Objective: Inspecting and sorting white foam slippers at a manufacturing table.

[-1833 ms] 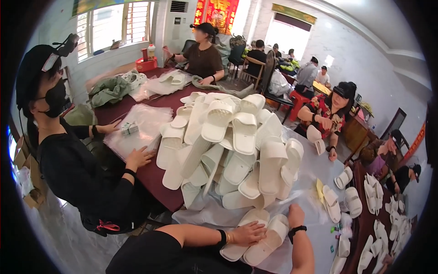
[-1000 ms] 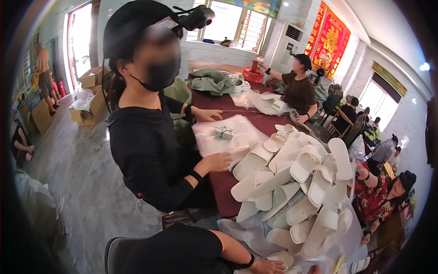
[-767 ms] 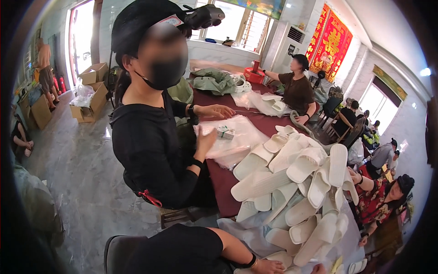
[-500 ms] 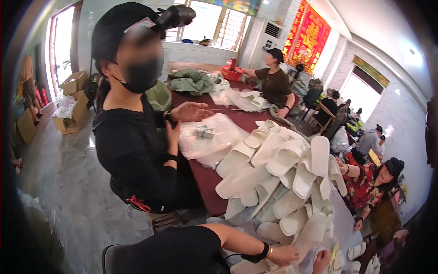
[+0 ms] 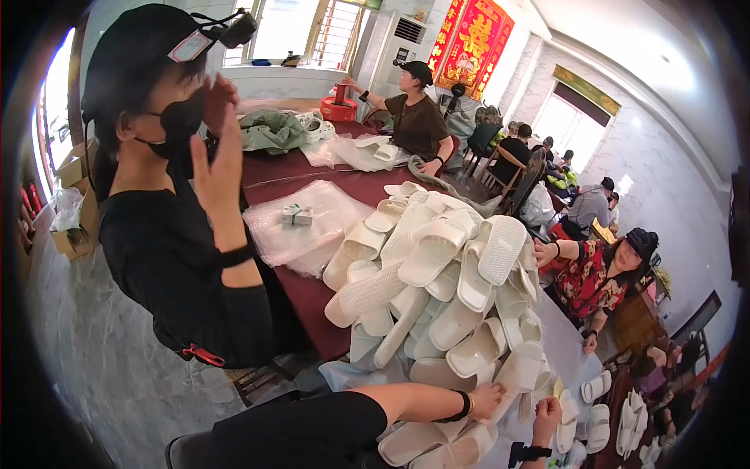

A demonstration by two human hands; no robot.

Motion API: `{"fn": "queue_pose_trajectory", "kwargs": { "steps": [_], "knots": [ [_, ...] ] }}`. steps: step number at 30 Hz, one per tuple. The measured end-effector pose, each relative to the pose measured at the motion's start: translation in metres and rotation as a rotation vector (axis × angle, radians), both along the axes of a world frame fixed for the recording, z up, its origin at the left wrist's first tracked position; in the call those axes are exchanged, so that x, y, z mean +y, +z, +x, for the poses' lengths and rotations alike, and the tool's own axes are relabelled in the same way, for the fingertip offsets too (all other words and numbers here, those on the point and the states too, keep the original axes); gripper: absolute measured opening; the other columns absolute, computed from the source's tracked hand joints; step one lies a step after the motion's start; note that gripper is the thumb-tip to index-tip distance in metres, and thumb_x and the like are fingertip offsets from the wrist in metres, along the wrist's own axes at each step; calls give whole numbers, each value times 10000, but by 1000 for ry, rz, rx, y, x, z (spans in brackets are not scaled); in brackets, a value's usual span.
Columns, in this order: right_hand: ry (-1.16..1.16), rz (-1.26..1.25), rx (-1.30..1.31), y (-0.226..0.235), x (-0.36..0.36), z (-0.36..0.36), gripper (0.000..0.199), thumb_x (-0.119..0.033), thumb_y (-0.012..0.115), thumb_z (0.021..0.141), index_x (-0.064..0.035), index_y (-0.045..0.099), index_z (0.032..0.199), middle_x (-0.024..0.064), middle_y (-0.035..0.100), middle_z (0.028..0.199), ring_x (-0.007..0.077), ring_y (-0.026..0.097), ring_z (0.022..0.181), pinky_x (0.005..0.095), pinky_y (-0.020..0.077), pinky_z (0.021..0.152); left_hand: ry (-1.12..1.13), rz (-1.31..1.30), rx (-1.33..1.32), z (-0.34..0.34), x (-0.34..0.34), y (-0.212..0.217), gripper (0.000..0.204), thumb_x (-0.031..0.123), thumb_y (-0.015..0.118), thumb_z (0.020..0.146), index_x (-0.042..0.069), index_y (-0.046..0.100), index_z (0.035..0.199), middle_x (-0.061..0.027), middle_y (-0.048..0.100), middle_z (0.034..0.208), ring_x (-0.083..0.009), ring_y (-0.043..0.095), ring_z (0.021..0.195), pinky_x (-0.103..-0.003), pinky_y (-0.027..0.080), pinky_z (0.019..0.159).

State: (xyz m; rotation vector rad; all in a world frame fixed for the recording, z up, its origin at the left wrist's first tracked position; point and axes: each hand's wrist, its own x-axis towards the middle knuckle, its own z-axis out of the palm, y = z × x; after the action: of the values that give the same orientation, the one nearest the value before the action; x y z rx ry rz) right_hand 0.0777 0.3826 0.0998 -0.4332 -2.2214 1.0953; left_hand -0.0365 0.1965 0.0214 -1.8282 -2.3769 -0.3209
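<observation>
A large heap of white slippers covers the near part of the table. My left hand, wearing a black wristband, lies on white slippers at the heap's near edge, its fingers apart and touching one. Just right of it, my right hand is curled closed, thumb side up. Whether it holds anything small is hidden. More white slippers lie below my left hand, and a loose pair is beside my right hand.
At left, close by, a person in black stands at the dark red table. Clear plastic bags lie there beneath a small tied bundle. A person in a floral shirt reaches to the heap's right. Beyond, another person sits near a red container.
The view has swung right, shifting the scene leftward. My left hand has moved right over the slippers. More of my right wrist shows. The person in black has raised both hands toward their head.
</observation>
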Motion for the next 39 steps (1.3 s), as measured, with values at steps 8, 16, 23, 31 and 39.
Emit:
{"fn": "queue_pose_trajectory", "kwargs": {
  "steps": [8, 16, 23, 31, 39],
  "knots": [
    [70, -111, 17, 29, 6, 18, 127, -69, 543, 919, -33, 521, 799, 18, 497, 669, 117, 465, 593, 268, 388, 540, -24, 7, -36, 4, 11, -13, 689, 468, 617, 759, -29, 584, 1235, -222, 354, 1484, -313, 323, 1364, -385, 324, 1023],
    [-180, 143, 157, 128, -84, 56, 204, -174, 569, 919, 2, 618, 828, 106, 622, 770, 222, 541, 720, 354, 444, 697, -13, 40, -21, 4, 6, -14, 669, 435, 642, 736, -15, 583, 1228, -222, 347, 1483, -316, 289, 1386, -386, 324, 1008],
    [15, 166, -160, 98, -63, 62, 163, -153, 565, 900, -15, 598, 822, 84, 595, 747, 167, 507, 722, 321, 427, 701, 28, 16, 80, 5, 9, -10, 687, 468, 656, 736, 0, 591, 1234, -220, 342, 1490, -313, 285, 1389, -377, 316, 1019],
    [-96, 322, 66, 125, -91, 77, 233, -172, 552, 945, 30, 596, 837, 84, 577, 755, 198, 515, 716, 347, 441, 720, 45, 70, 48, 8, 21, -29, 583, 416, 671, 723, 22, 658, 1152, -189, 370, 1472, -318, 339, 1329, -404, 316, 1025],
    [-436, 567, -150, 110, -120, 115, 225, -204, 602, 928, 14, 654, 946, 201, 640, 833, 307, 586, 739, 392, 454, 681, -101, 107, 26, 11, -24, 5, 510, 380, 697, 756, -7, 655, 1086, -213, 434, 1417, -356, 352, 1356, -445, 341, 1035]
  ]
}}
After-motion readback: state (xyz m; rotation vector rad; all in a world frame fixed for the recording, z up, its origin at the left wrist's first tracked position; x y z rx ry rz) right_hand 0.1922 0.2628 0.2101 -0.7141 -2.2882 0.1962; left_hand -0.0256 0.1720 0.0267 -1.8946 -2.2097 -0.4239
